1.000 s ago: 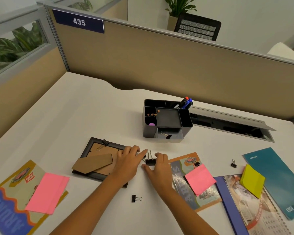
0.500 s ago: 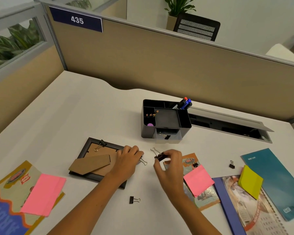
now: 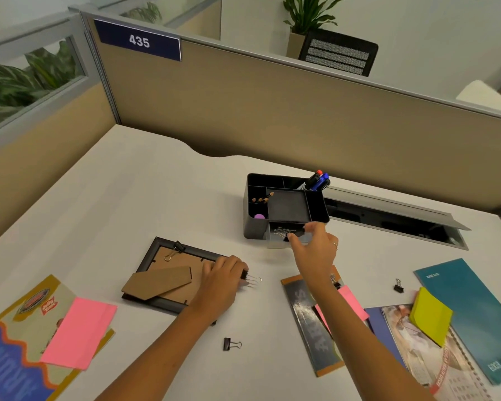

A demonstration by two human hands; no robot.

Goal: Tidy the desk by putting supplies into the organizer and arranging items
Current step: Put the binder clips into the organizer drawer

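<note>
Step in hand, by judgement: clearing loose binder clips off the white desk (image 3: 156, 198) into the black desk organizer (image 3: 284, 204).

Right hand (image 3: 315, 250) reached forward to the organizer's pulled-out front drawer (image 3: 278, 241); thumb and fingers pinching a black binder clip (image 3: 294, 235) just over the drawer mouth; more clips, wire handles showing, already lying inside; release not yet made.

Left hand (image 3: 223, 277) resting at the right edge of the face-down picture frame (image 3: 171, 273); fingers curled round a second binder clip (image 3: 250, 279), black body at the fingertips, silver handles sticking out to the right.

Still loose: one clip (image 3: 232, 343) on bare desk near the forearms; one (image 3: 398, 285) beside the teal booklet (image 3: 472, 314); one (image 3: 334, 282) on the magazine (image 3: 313, 328) edge, close under the right wrist; one (image 3: 175, 250) clamped on the frame's top edge.

Elsewhere in organizer: pencils (image 3: 262, 199) in left compartment, markers (image 3: 317, 180) upright at back right.

Unsorted: pink sticky pad (image 3: 80, 332) on brochure at left; yellow sticky pad (image 3: 430, 315) on calendar at right.

Next move calls for: letting the right-hand clip fall clear inside the drawer walls, not on the lip; then bringing the left-hand clip across to the same drawer; drawer light and open, so likely to shift if knocked.
</note>
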